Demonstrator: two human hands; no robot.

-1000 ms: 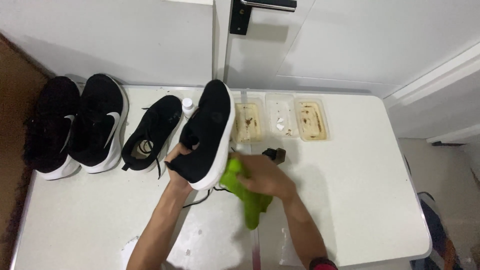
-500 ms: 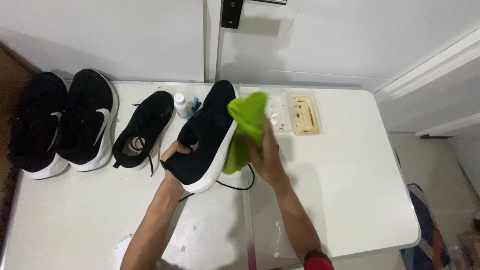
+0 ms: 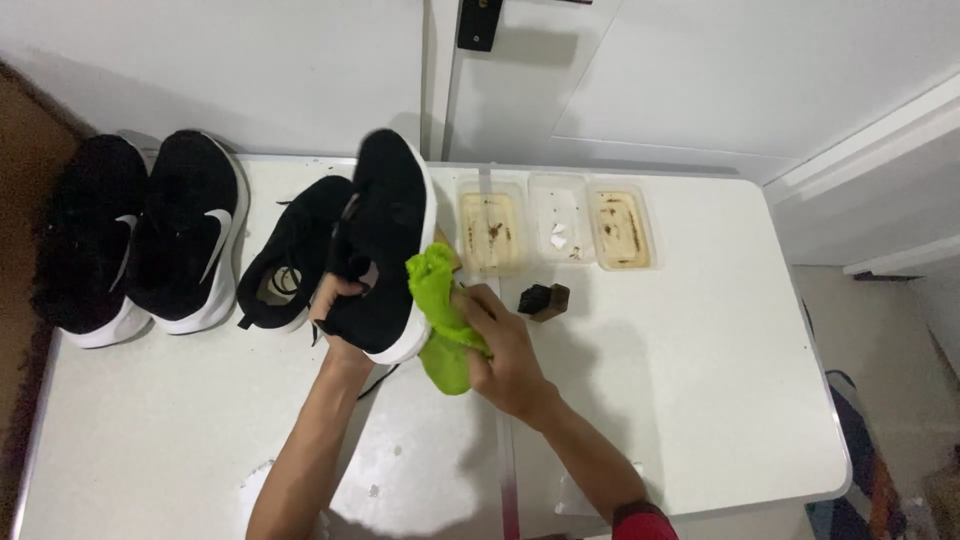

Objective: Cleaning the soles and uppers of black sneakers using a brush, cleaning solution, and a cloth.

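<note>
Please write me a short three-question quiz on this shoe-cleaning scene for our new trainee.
1. True or false: the left hand holds the black shoe with the white sole off the white table.
2. What does the right hand press against that shoe?
A. a brush
B. a green cloth
C. a sponge
3. How many shallow plastic trays stand in a row at the table's far edge?

Key
1. True.
2. B; the small dark brush lies apart on the table.
3. Three.
</note>
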